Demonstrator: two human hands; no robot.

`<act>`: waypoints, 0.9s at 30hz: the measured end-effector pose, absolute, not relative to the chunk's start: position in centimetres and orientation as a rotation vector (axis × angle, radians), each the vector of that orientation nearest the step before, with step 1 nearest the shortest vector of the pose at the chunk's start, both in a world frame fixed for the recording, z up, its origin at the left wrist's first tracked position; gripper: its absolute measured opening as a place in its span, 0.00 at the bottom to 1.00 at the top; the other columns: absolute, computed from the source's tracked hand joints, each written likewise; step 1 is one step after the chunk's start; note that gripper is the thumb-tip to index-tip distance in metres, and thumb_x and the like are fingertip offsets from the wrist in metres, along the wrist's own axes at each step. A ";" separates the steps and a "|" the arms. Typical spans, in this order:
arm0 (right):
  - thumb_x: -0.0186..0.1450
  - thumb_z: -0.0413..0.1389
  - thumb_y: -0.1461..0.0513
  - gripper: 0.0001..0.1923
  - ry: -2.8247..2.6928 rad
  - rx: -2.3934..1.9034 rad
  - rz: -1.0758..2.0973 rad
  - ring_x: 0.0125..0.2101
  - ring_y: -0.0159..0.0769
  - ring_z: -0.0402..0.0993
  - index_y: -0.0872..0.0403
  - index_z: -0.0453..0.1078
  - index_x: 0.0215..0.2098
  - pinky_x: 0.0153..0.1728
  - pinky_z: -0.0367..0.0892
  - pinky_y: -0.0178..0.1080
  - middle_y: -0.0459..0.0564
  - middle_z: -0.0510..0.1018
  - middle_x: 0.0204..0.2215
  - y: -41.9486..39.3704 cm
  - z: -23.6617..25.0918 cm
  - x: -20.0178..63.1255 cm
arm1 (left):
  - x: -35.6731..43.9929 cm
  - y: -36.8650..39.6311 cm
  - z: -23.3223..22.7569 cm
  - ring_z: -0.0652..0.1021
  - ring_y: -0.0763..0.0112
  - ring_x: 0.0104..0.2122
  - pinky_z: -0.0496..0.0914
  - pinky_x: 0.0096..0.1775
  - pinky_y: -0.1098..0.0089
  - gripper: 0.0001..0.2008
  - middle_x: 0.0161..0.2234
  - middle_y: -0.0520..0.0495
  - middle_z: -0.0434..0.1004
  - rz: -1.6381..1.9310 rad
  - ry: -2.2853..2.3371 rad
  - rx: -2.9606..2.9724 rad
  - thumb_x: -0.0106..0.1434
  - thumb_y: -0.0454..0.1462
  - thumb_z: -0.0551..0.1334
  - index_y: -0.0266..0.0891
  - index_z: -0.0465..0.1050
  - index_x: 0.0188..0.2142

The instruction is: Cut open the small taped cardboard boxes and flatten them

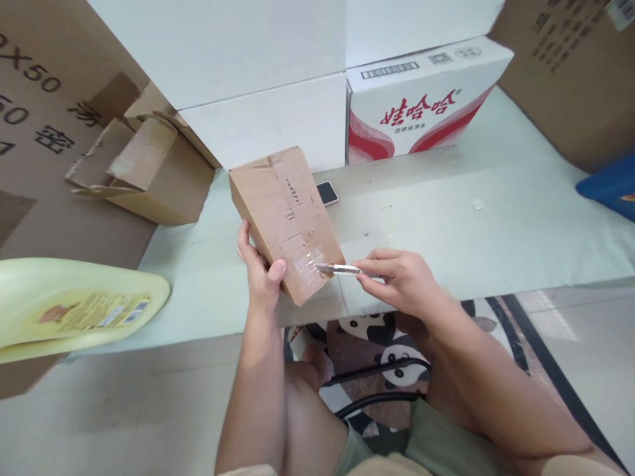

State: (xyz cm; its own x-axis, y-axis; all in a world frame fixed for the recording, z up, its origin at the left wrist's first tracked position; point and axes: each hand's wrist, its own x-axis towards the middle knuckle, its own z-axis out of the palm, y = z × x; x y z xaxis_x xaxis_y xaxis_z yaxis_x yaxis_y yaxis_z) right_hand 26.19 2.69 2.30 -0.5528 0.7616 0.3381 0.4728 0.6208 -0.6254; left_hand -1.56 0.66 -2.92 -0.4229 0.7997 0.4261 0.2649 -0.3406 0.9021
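A small brown cardboard box [278, 205] is tilted up over the table, its taped top facing me. My left hand [262, 274] grips its lower left side, thumb on the near edge and fingers along the side. Between the thumb and fingers of my right hand [399, 277] is a slim utility knife [342, 269], pointing left. The knife's tip touches the clear, wrinkled tape near the box's lower right end. Scuffs and a dark torn line run along the cardboard above that spot. What lies under the box is hidden.
A phone [327, 193] lies behind the box. White cartons [268, 125] and a red-and-white carton [421, 106] line the back. An opened cardboard box [159, 165] stands left, near a yellow-green bottle [74, 307]. At the right edge is a blue object [610, 188].
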 end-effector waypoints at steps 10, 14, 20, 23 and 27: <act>0.71 0.53 0.60 0.15 -2.244 -0.927 0.848 0.24 0.28 0.69 0.48 0.83 0.45 0.29 0.60 0.33 0.47 0.78 0.29 2.4 2.8 25.8 | -1.6 1.0 -3.3 0.60 0.41 0.67 0.63 0.62 0.45 0.50 0.67 0.44 0.54 1.827 1.379 1.427 0.47 0.66 0.67 0.57 0.56 0.66; 0.70 0.54 0.60 0.14 -2.210 -0.919 0.930 0.23 0.27 0.67 0.53 0.83 0.44 0.28 0.60 0.33 0.47 0.77 0.27 2.7 3.0 26.3 | -1.6 1.1 -3.2 0.61 0.42 0.67 0.64 0.62 0.45 0.49 0.66 0.45 0.56 1.840 1.362 1.446 0.48 0.64 0.68 0.57 0.57 0.65; 0.68 0.55 0.61 0.13 -2.191 -0.913 0.989 0.23 0.28 0.69 0.55 0.83 0.41 0.27 0.61 0.33 0.48 0.77 0.26 3.0 3.3 26.9 | -1.3 1.0 -2.7 0.62 0.42 0.66 0.66 0.60 0.47 0.47 0.65 0.45 0.58 1.866 1.326 1.401 0.47 0.63 0.70 0.56 0.59 0.64; 0.68 0.55 0.61 0.13 -2.204 -0.915 0.995 0.23 0.28 0.69 0.55 0.83 0.40 0.28 0.61 0.33 0.48 0.78 0.26 3.1 3.5 27.0 | -0.8 0.9 -2.2 0.64 0.42 0.65 0.67 0.59 0.49 0.46 0.63 0.44 0.60 1.868 1.336 1.325 0.47 0.62 0.69 0.54 0.61 0.62; 0.67 0.55 0.62 0.12 -2.200 -0.906 0.978 0.23 0.29 0.70 0.54 0.83 0.38 0.27 0.61 0.33 0.48 0.77 0.25 3.2 3.5 27.2 | -0.6 0.7 -2.0 0.65 0.44 0.64 0.68 0.58 0.52 0.46 0.62 0.44 0.61 1.888 1.368 1.270 0.47 0.62 0.69 0.52 0.60 0.62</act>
State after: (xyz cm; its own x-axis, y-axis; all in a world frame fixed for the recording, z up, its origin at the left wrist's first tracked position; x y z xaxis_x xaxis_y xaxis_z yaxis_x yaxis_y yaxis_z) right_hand 27.23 3.25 3.46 -0.6135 0.7600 0.2144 0.3500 0.5051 -0.7889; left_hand -0.60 0.70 -1.96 -0.4525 0.7972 0.3997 0.1314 -0.3837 0.9140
